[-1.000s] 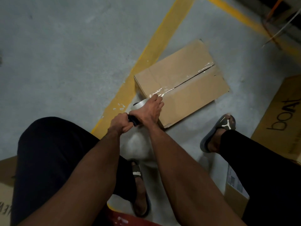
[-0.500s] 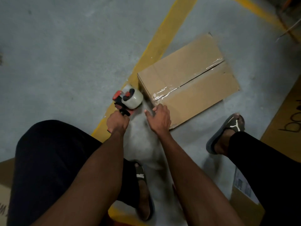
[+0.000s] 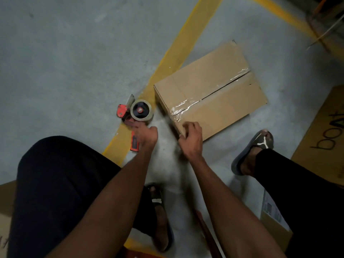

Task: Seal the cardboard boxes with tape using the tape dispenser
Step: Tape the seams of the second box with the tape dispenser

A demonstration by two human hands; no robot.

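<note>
A brown cardboard box (image 3: 214, 86) lies on the grey floor, with clear tape (image 3: 183, 107) along its top seam and down its near side. The red tape dispenser (image 3: 138, 112), loaded with a clear roll, lies on its side on the yellow floor line, left of the box. My left hand (image 3: 147, 135) rests over its red handle (image 3: 134, 144) with loose fingers that do not wrap it. At the box's near lower edge, the bent fingers of my right hand (image 3: 191, 137) touch the side below the tape end.
A large flat carton printed "boat" (image 3: 327, 131) lies at the right, with a labelled box (image 3: 273, 216) below it. My knees and sandalled feet frame the near floor. Another cardboard piece (image 3: 5, 202) shows at the left edge. Yellow lines (image 3: 186, 43) cross the concrete.
My left hand carried the dispenser away from the box's near edge, laid it on the yellow line and loosened its grip. My right hand slid down from the top seam to the near side.
</note>
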